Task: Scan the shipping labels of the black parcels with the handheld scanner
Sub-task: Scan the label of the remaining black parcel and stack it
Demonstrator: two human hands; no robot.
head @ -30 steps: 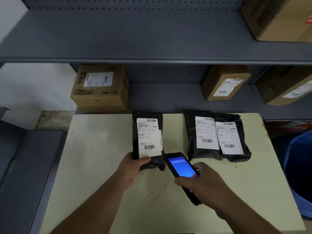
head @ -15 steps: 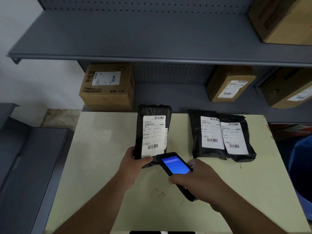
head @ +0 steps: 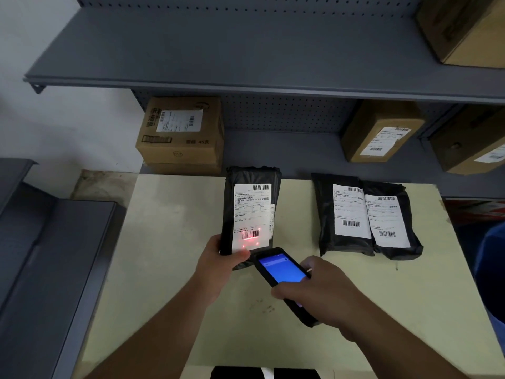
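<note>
My left hand (head: 218, 265) grips the near end of a black parcel (head: 251, 212), holding it tilted up off the pale table (head: 169, 242) with its white shipping label facing me. My right hand (head: 319, 294) holds the black handheld scanner (head: 284, 272), whose screen glows blue. The scanner's tip points at the label, and a red light pattern falls on the lower barcode (head: 250, 235). Two more black parcels (head: 343, 214) (head: 390, 221) lie side by side on the table's far right, labels up, overlapping slightly.
Grey metal shelving (head: 246, 50) stands behind the table. Cardboard boxes with labels sit on it: one at left (head: 181, 135), others at right (head: 382, 132) and top right (head: 464, 28). A grey surface (head: 41, 255) lies left; something blue (head: 492, 269) at the right edge.
The held parcel has been raised and tilted further toward me. The scanner has moved up to its lower edge, and red scan light now shows on the barcode.
</note>
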